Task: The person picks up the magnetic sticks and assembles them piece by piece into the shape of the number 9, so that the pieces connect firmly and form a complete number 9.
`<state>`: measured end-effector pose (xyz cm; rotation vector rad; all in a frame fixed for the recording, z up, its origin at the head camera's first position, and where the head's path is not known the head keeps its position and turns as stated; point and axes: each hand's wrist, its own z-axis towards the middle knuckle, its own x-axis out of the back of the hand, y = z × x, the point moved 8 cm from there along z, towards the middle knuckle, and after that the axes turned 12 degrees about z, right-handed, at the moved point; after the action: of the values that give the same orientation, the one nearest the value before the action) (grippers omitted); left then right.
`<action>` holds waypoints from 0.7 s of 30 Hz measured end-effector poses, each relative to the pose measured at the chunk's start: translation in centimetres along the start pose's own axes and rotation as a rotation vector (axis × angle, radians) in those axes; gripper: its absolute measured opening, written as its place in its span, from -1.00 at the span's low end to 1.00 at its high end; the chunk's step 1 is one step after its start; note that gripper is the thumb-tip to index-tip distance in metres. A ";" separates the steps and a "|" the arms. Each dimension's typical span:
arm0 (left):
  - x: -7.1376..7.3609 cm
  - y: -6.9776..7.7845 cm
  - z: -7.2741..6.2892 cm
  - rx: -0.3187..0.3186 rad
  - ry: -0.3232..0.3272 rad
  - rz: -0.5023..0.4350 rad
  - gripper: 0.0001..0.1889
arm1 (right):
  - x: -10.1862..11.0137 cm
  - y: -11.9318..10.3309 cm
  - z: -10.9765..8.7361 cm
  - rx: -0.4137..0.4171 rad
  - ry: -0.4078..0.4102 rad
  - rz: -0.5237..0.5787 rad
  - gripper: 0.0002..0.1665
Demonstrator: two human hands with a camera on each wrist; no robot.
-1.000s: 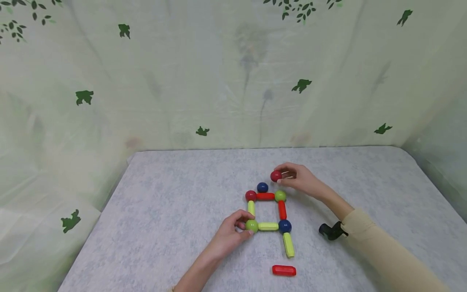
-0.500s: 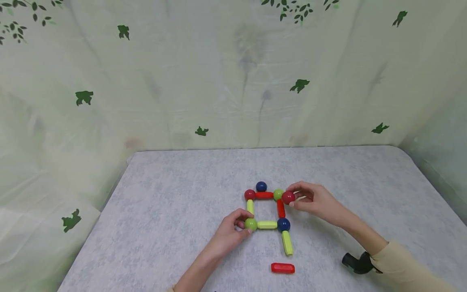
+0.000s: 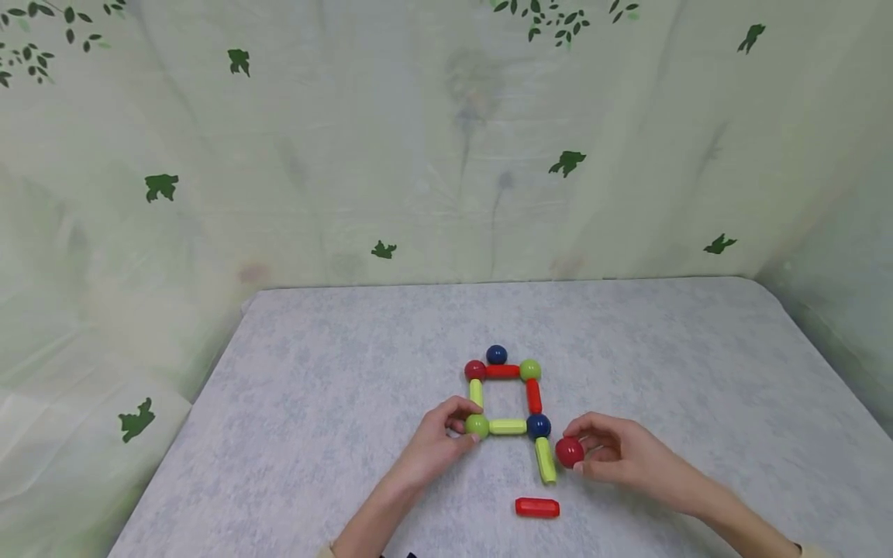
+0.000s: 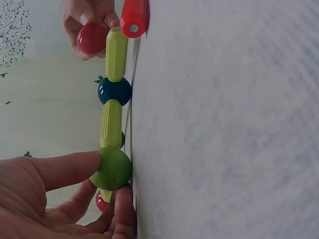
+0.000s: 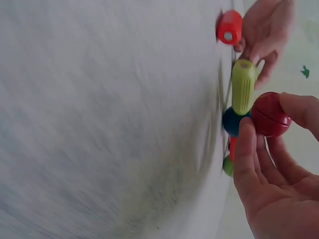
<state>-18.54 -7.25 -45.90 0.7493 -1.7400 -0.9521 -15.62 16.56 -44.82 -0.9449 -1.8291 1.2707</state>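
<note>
My left hand [image 3: 438,442] pinches the green ball [image 3: 477,425] at the near left corner of a square of balls and rods. A red ball [image 3: 475,370] and another green ball form the far corners, and a blue ball [image 3: 539,426] the near right one. Yellow-green rods [image 3: 508,427] and red rods [image 3: 533,396] make the sides. From the blue ball one more yellow-green rod [image 3: 546,461] points towards me. Just right of that rod, my right hand [image 3: 628,457] holds a loose red ball [image 5: 270,114] between thumb and fingers, apart from the rod in the head view.
A loose red rod [image 3: 537,508] lies on the grey table [image 3: 335,372] nearer to me. Behind the square's far side sits another blue ball [image 3: 497,354]. A pale curtain with leaf prints [image 3: 314,155] hangs behind the table.
My right hand has carried the red ball from behind the square, down its right side, to beside the protruding yellow-green rod. My left hand keeps its pinch on the green ball.
</note>
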 end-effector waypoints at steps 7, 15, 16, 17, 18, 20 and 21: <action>0.0 0.0 -0.1 -0.007 -0.003 -0.005 -0.65 | -1.6 1.6 -1.8 -0.031 -0.048 -0.013 -0.57; 0.0 -0.2 0.1 -0.014 -0.005 0.004 -0.65 | -3.0 2.0 -1.9 -0.021 -0.074 -0.025 -0.59; 0.0 -0.2 0.1 -0.013 -0.006 0.004 -0.65 | -3.2 1.9 -1.9 -0.022 -0.076 -0.027 -0.59; 0.0 -0.2 0.1 -0.010 -0.007 0.003 -0.65 | -3.3 1.9 -1.8 -0.024 -0.078 -0.028 -0.59; -0.1 -0.2 0.1 -0.007 -0.008 0.002 -0.65 | -3.5 1.9 -1.8 -0.024 -0.079 -0.030 -0.59; 0.0 -0.2 0.1 -0.007 -0.009 0.003 -0.65 | -3.7 1.9 -1.8 -0.031 -0.079 -0.037 -0.58; 0.0 -0.2 0.1 -0.008 -0.009 0.003 -0.65 | -3.7 1.9 -1.8 -0.031 -0.080 -0.042 -0.58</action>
<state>-18.60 -7.29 -46.07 0.7381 -1.7437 -0.9614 -11.97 14.57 -46.66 -0.8789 -1.9250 1.2738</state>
